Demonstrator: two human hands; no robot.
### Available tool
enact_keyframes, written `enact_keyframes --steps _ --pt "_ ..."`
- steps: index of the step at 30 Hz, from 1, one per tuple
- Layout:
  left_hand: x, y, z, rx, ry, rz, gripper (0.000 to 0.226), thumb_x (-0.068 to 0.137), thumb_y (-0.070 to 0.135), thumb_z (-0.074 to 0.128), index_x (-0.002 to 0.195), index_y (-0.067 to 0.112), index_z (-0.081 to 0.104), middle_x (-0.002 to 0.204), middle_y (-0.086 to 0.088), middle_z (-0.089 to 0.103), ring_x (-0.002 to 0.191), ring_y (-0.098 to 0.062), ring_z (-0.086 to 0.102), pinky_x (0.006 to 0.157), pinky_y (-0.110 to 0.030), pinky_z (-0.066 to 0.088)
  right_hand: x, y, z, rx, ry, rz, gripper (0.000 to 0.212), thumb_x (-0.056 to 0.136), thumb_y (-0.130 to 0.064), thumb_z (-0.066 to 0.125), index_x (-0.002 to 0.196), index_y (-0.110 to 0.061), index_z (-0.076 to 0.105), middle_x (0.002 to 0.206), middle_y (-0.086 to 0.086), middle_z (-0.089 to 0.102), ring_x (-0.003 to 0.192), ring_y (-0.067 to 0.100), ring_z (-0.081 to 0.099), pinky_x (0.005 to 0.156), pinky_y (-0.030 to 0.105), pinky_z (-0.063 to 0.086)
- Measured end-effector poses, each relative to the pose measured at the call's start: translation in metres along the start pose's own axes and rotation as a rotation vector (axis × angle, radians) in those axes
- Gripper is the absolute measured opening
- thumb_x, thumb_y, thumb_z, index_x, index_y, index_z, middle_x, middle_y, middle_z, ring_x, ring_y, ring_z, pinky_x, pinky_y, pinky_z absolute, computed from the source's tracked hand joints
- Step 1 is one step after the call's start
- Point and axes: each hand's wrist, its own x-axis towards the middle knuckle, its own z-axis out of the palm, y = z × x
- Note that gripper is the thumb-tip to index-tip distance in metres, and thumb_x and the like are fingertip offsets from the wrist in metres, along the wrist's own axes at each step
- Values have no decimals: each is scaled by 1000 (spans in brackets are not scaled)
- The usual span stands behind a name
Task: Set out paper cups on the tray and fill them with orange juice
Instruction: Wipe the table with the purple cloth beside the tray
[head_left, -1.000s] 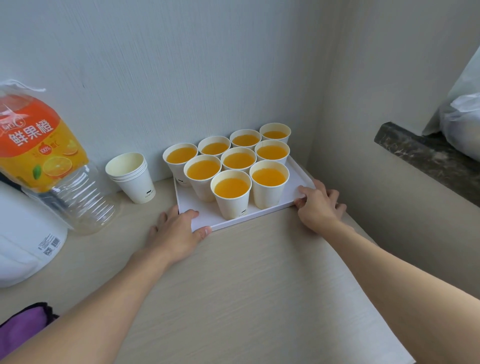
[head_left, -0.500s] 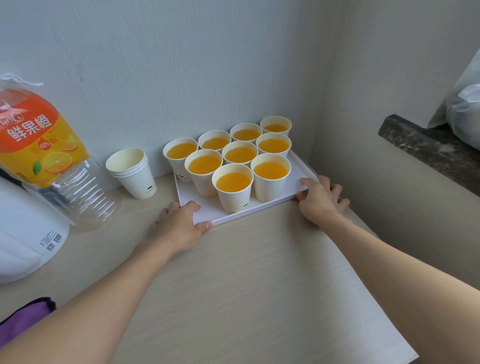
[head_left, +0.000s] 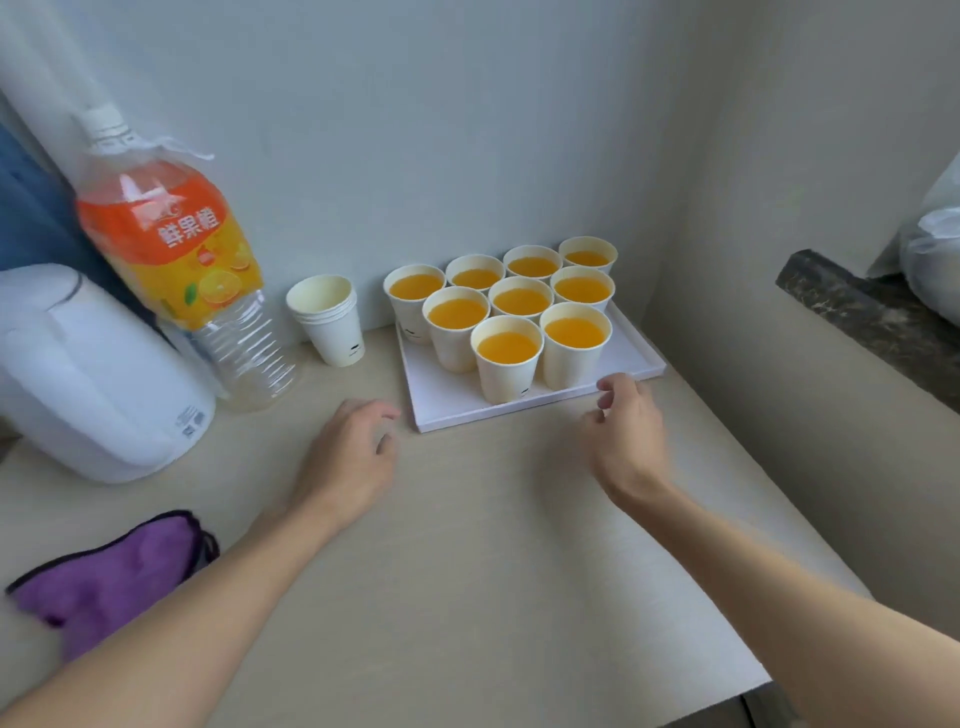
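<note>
At the left of the bench (head_left: 467, 545) the bottle (head_left: 171, 249) stands almost drained, with only a pale film at its base. A stack (head_left: 327, 317) of empty cups sits just right of it, near the wall. Our left hand (head_left: 348, 462) hovers low over the bench, fingers loosely curled and nothing in them. The tray (head_left: 447, 400) lies just to its right, near left corner closest, with a small gap between the two. It is white, flat and shallow-rimmed, and sits near where the walls meet. Nine cups (head_left: 506, 379) stand on it, crowded toward the back in rows of four, three and two, leaving the front strip bare. Each is white paper, filled close to the brim with juice (head_left: 508, 347). Our right hand (head_left: 628, 431) also holds nothing, its fingers slack and bent. Its fingertips lie at the tray's front edge, toward the right corner, and we cannot tell whether they touch it.
</note>
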Motion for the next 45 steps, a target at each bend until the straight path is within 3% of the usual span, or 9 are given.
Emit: enact_keyframes --steps 6,11,18,22,24,28,37,41,45 --pt "-71 -51 -71 1 224 -199 26 94 7 53 104 21 72 109 -6 72 101 -32 65 89 -43 53 -109 -86 60 23 -374 -535 34 91 -12 52 125 -10 57 115 9 60 106 29 57 90 38 46" --pt "-116 -110 -105 197 14 -646 52 95 16 53 147 22 47 148 -17 45 136 -41 46 108 -48 41 -190 -176 132 -79 -647 -830 61 94 -35 52 149 -16 33 153 5 31 140 25 27 112 40 26" --pt "-117 -123 -100 -254 28 -532 55 91 -7 47 144 9 48 142 -13 59 128 -30 57 106 -34 44 -201 -176 173 -467 -568 -1002 63 98 -48 38 153 -17 29 137 9 45 126 32 41 104 46 31" --pt "-99 -97 -80 -528 -133 -364 61 90 -24 34 146 0 45 132 -11 58 114 -20 59 94 -23 45 -171 -147 140 -546 -412 -859 61 75 -49 31 117 -22 67 93 9 59 80 29 55 66 38 41" --pt "-85 -74 -59 -468 -168 -274 58 91 -22 36 142 2 49 131 -15 57 114 -22 60 92 -21 43 -147 -130 119 -560 -433 -784 59 70 -48 25 98 -16 66 93 11 57 84 32 56 66 38 35" --pt "-57 -18 -7 -177 -215 -93 51 93 7 57 143 21 52 136 -10 46 123 -30 55 105 -34 44 -101 -88 69 -653 -460 -554 43 89 -41 45 122 -14 47 130 10 40 118 32 42 88 42 35" --pt "7 49 55 83 -130 -133 93 94 54 58 163 21 4 167 -6 14 155 -23 12 121 -47 20 15 21 -36 -295 -115 -24 25 89 -25 55 110 -12 51 118 9 47 108 31 50 75 37 45" --pt "20 37 70 280 -132 -165 72 101 59 36 159 19 21 167 1 18 154 -17 8 122 -51 11 79 36 -49 -311 35 -33 34 91 -30 59 117 -10 49 124 11 45 112 35 46 83 45 48" --pt "15 25 85 296 -27 -147 75 99 61 38 159 21 21 166 6 21 155 -12 4 124 -53 4 124 37 -34 -400 -127 -177 44 90 -29 55 133 -17 50 139 6 43 122 33 41 97 50 42"
